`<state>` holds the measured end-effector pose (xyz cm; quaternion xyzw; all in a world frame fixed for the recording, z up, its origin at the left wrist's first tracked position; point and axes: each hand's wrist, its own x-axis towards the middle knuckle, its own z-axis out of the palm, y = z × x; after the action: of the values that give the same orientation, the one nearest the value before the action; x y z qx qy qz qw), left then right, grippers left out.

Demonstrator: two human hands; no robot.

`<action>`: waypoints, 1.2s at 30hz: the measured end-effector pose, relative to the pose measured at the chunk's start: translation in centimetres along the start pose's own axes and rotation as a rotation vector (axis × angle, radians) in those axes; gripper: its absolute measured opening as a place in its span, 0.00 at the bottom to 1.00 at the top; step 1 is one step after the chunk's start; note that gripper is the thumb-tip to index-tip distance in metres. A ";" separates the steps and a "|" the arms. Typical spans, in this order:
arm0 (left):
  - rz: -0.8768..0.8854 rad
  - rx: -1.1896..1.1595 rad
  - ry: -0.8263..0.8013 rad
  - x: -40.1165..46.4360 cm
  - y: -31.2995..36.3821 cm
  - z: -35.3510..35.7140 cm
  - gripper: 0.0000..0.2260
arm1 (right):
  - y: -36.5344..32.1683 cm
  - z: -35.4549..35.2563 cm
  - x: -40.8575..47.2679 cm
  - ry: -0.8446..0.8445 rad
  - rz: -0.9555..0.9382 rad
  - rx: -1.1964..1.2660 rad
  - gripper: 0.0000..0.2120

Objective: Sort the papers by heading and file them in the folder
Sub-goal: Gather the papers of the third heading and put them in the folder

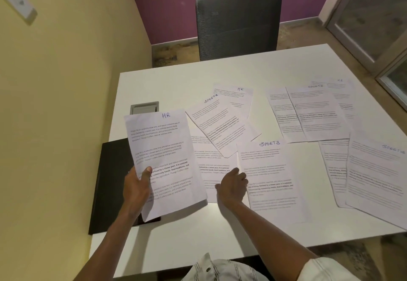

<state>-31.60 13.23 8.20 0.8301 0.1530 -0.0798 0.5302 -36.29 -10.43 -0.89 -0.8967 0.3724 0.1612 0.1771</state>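
My left hand (pixel 137 185) holds up a printed sheet headed HR (pixel 163 148), thumb on its face, above the black folder (pixel 112 183) that lies closed at the table's left. My right hand (pixel 232 185) hovers with loosely spread fingers over the left edge of a flat sheet headed SPORTS (pixel 269 177), and over a sheet beneath it whose heading is covered. Further back lie a tilted SPORTS sheet (pixel 218 124) and an HR sheet (pixel 240 98) partly under it. More sheets headed SPORTS (pixel 317 113) and HR (pixel 340 84) lie at the right.
The white table (pixel 198 78) stands against a yellow wall on the left. A grey cable hatch (pixel 144 107) sits in the tabletop behind the held sheet. A dark mesh chair (pixel 237 21) stands at the far side. Another SPORTS sheet (pixel 378 177) overhangs the near right edge.
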 end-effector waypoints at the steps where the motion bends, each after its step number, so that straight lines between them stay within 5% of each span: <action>1: 0.000 0.004 -0.008 0.1 0.0 -0.3 0.11 | -0.2 0.0 -0.2 0.005 0.030 0.012 0.35; 11: -0.009 0.007 -0.031 1.3 -0.2 -1.9 0.12 | -0.4 0.1 1.1 -0.074 0.200 0.126 0.21; 18: -0.001 -0.020 -0.022 1.7 0.4 -2.1 0.11 | 1.1 -2.1 2.8 -0.217 0.193 0.654 0.18; 31: -0.040 -0.158 -0.021 0.3 4.1 2.5 0.11 | 6.4 -18.1 5.3 -0.222 -0.124 0.530 0.02; 36: -0.054 -0.169 -0.004 -0.9 5.7 5.9 0.12 | 10.2 -22.8 7.5 -0.186 -0.102 0.505 0.13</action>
<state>-30.32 5.52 10.86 0.7778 0.1805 -0.0825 0.5963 -35.08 -31.72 14.17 -0.8231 0.3371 0.1355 0.4364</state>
